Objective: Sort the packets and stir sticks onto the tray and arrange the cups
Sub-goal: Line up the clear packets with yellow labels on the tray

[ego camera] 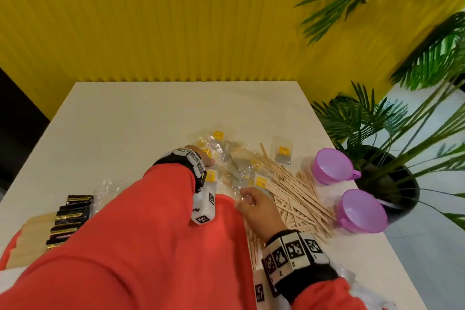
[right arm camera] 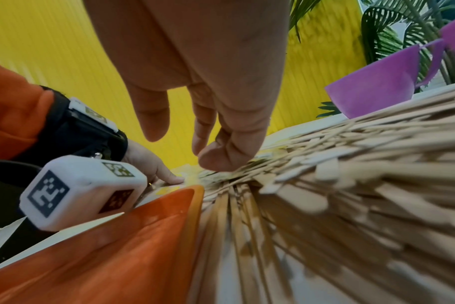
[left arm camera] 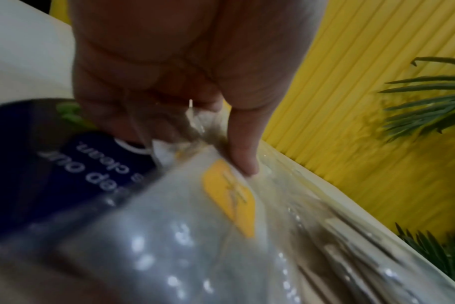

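Observation:
Clear packets with yellow labels (ego camera: 236,166) lie in a heap mid-table, beside a spread of wooden stir sticks (ego camera: 297,199). My left hand (ego camera: 206,158) reaches across into the heap. In the left wrist view its fingers (left arm camera: 148,115) curl round a clear packet (left arm camera: 229,193) with the thumb pressed on it. My right hand (ego camera: 247,200) hovers at the red tray's (ego camera: 229,206) far corner; its bent fingertips (right arm camera: 213,160) touch the pile's edge, thumb apart, nothing between. Two purple cups (ego camera: 332,168) (ego camera: 362,211) stand at the right.
Dark packets (ego camera: 70,219) and a bundle of sticks (ego camera: 30,239) lie at the left, beyond my sleeve. One clear packet (ego camera: 283,152) sits apart behind the sticks. A potted palm (ego camera: 392,184) crowds the table's right edge. Bare white tabletop (ego camera: 125,121) stretches toward the yellow wall.

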`<state>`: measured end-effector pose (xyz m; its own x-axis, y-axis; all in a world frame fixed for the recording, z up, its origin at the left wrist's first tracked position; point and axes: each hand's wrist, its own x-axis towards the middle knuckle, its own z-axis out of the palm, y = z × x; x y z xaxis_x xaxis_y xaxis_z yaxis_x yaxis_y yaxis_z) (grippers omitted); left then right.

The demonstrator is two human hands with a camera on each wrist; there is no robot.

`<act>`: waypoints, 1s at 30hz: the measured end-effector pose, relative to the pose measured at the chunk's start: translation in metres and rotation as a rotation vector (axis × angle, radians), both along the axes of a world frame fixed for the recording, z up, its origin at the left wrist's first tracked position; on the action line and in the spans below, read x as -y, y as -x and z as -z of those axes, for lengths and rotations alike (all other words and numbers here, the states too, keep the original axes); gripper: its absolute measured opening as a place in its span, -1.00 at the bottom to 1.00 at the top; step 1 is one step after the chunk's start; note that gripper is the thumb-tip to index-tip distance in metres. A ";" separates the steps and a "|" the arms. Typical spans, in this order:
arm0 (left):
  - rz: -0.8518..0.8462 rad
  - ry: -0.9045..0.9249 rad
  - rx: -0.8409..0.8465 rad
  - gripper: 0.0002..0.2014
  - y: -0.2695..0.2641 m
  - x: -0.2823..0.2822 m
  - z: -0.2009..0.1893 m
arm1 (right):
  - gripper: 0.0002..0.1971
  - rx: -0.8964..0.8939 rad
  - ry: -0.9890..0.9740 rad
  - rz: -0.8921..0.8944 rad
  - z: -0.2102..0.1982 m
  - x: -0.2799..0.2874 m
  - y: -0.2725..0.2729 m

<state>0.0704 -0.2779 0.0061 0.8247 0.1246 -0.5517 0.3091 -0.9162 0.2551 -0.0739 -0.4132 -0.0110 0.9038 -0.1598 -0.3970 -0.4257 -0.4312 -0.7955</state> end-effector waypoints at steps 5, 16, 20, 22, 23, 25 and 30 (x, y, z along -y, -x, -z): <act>0.033 0.247 0.142 -0.54 0.005 -0.019 0.001 | -0.71 0.008 -0.038 0.011 -0.003 0.004 0.001; -0.085 0.873 0.310 -0.95 0.079 -0.040 -0.023 | -0.43 0.163 -0.279 0.094 -0.028 -0.016 0.003; -0.151 0.984 0.231 -0.91 0.117 -0.039 -0.012 | -0.28 0.135 -0.273 -0.023 -0.027 -0.035 0.009; -0.214 1.047 0.187 -0.93 0.131 -0.040 -0.008 | -0.29 0.135 -0.257 -0.079 -0.023 -0.041 0.015; -0.245 1.073 0.163 -0.91 0.137 -0.041 -0.009 | -0.38 0.134 -0.263 -0.096 -0.022 -0.042 0.019; -0.299 1.131 0.108 -0.79 0.145 -0.045 -0.007 | -0.61 0.133 -0.292 -0.126 -0.018 -0.040 0.025; -0.377 1.175 0.108 -0.90 0.166 -0.052 -0.003 | -0.67 0.091 -0.344 -0.156 -0.017 -0.035 0.038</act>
